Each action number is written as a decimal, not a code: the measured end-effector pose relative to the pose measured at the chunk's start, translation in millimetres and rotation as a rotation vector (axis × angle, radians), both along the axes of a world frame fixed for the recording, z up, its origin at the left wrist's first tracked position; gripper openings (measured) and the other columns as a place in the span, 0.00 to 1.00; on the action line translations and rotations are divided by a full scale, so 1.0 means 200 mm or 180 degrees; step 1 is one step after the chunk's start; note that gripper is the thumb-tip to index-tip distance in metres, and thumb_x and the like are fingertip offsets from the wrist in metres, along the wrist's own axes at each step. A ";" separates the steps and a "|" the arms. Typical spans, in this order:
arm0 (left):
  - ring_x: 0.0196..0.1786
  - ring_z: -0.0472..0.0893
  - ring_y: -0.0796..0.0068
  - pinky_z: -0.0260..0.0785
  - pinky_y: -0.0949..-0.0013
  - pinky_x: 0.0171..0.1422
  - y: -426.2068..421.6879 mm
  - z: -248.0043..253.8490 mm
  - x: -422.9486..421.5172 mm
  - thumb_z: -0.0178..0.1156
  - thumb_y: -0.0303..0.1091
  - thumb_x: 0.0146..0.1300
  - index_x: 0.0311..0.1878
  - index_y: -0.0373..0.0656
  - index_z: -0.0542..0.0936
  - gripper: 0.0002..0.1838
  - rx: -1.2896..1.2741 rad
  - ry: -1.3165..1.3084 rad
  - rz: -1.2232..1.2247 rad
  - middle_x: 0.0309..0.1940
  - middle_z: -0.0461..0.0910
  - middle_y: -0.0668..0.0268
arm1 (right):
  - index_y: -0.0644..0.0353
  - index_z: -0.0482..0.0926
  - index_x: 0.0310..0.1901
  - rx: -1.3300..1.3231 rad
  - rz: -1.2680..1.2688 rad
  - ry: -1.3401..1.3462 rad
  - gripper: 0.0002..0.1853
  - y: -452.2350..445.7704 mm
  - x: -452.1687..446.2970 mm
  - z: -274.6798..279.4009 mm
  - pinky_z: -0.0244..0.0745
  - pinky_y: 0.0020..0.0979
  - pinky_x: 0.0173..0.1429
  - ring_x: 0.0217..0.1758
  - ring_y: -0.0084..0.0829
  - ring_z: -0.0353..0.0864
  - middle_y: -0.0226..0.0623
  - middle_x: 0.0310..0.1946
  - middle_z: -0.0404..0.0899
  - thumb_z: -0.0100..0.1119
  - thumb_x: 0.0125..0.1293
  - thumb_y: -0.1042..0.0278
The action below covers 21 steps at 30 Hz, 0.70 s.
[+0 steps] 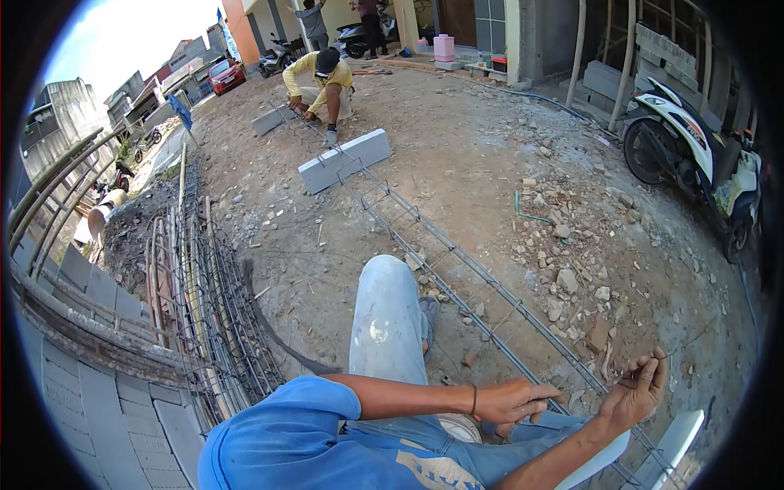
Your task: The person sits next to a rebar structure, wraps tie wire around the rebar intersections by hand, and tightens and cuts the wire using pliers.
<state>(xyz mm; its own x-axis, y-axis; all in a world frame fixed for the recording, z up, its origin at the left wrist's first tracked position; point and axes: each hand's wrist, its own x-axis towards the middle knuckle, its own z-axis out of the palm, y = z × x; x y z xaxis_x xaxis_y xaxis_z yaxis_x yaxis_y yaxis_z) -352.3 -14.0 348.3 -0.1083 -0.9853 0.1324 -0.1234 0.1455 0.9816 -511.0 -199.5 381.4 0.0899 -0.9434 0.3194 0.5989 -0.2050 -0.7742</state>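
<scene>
A long rebar cage (465,257) of thin steel bars and square stirrups runs diagonally across the ground to my knees. My left hand (514,403), with a dark band at the wrist, is beside its near part. Its fingers are bent and partly together; what they hold, if anything, is too small to make out. Across the cage, my right hand (635,394) is raised, with its fingertips pinched on a thin tie wire (690,341) that sticks out to the upper right. The cage rests on a pale block (347,161) farther away, and another pale block (674,449) lies near its close end.
A co-worker in a yellow shirt (322,77) crouches at the cage's far end. More rebar cages (216,318) are piled on the left, near grey blocks (90,400). Broken stones (567,282) litter the ground on the right, before a parked motorbike (686,135).
</scene>
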 end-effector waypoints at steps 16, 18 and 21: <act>0.26 0.80 0.65 0.70 0.65 0.29 0.65 0.65 0.73 0.72 0.23 0.56 0.46 0.43 0.88 0.13 -0.1736 -0.3463 0.2527 0.26 0.83 0.63 | 0.66 0.80 0.50 0.1571 0.0068 -0.0772 0.11 -0.43 -0.42 -0.33 0.82 0.24 0.44 0.40 0.23 0.84 0.36 0.39 0.85 0.62 0.75 0.67; 0.24 0.79 0.69 0.68 0.68 0.28 0.79 0.86 0.77 0.71 0.22 0.58 0.46 0.43 0.88 0.12 -0.1834 -0.4069 0.3227 0.25 0.82 0.63 | 0.63 0.81 0.48 0.1687 0.1071 -0.0763 0.08 -0.19 -0.05 -0.29 0.84 0.25 0.45 0.41 0.23 0.86 0.33 0.39 0.87 0.62 0.74 0.68; 0.22 0.79 0.66 0.68 0.65 0.27 0.99 1.00 0.87 0.66 0.28 0.68 0.48 0.45 0.87 0.07 -0.1779 -0.4412 0.4552 0.23 0.80 0.62 | 0.59 0.83 0.44 0.2590 0.1767 -0.0662 0.06 0.23 0.32 -0.25 0.86 0.28 0.44 0.39 0.26 0.88 0.32 0.38 0.88 0.65 0.72 0.66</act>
<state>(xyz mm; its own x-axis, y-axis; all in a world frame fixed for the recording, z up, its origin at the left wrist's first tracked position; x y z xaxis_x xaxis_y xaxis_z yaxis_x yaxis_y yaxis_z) -178.3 183.2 548.8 0.2606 -0.3372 0.9046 -0.8527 -0.5198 0.0519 -446.4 -153.1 332.0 0.5987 -0.7232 -0.3442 0.5882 0.6887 -0.4239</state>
